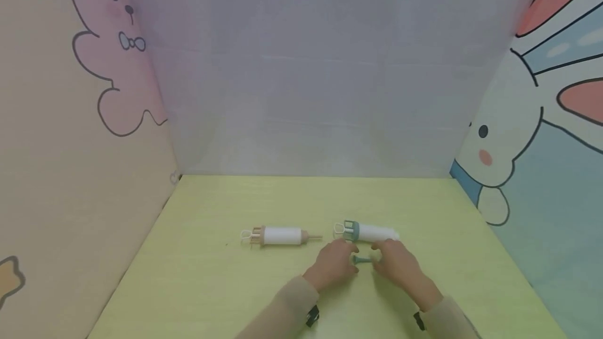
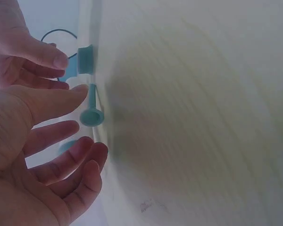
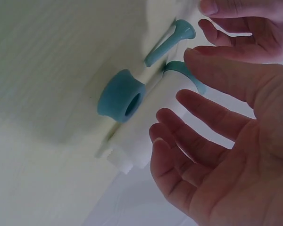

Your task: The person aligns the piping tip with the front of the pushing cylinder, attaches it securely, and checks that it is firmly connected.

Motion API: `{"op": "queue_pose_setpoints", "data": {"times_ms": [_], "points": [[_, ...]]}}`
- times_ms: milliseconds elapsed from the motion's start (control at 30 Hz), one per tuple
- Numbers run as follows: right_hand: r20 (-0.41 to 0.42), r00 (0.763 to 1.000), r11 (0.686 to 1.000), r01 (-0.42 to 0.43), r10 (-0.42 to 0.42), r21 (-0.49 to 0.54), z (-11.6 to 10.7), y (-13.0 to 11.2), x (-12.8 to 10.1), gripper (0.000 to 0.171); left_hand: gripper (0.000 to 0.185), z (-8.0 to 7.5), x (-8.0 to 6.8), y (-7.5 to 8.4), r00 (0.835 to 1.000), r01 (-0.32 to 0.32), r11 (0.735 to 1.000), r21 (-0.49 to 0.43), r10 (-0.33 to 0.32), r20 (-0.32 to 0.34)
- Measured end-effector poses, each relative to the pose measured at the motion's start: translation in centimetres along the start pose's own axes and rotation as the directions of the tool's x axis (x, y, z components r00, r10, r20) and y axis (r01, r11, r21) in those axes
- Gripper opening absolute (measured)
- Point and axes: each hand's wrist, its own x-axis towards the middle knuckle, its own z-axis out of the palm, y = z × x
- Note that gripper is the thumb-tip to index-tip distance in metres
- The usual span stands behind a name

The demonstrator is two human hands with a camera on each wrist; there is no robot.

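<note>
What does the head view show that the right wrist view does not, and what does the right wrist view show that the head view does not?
Only the head view: the tan-ended tube, the pink animal drawing and the rabbit drawing.
Only the right wrist view: the hole in the teal ring.
Both: the teal-ended tube, the small teal funnel, the table, and both hands, left hand and right hand.
</note>
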Motion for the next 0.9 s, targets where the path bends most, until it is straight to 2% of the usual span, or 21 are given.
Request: {"op": "queue_pose_setpoints", "data": {"times_ms": [233, 400, 700, 900], "points": [[0.038, 0.999, 0.999, -0.028, 0.029, -0.03, 0.6, 1.0, -0.6, 0.038, 0.031, 0.3, 0.5, -0.5, 0.999, 0.028, 0.999, -0.037, -0.027, 0.025], [0.052, 0.998, 1.0, -0.021, 0.022, -0.017, 0.9, 1.2, -0.4, 0.041, 0.024, 0.4, 1.0, -0.9, 0.999, 0.018, 0.998, -0.057, -0.016, 0.036], [0.035, 0.999, 1.0, -0.001, 0.001, -0.02, 2.1, 1.6, -0.1, 0.024, 0.017, 0.3, 0.7, -1.3, 0.998, 0.013, 0.995, -0.096, -0.008, 0.057], [0.016, 0.999, 1.0, 0.031, -0.031, 0.0, 2.5, 2.2, -0.2, 0.025, 0.018, 0.2, 0.3, -1.8, 0.998, 0.02, 0.991, -0.132, -0.012, 0.061]]}}
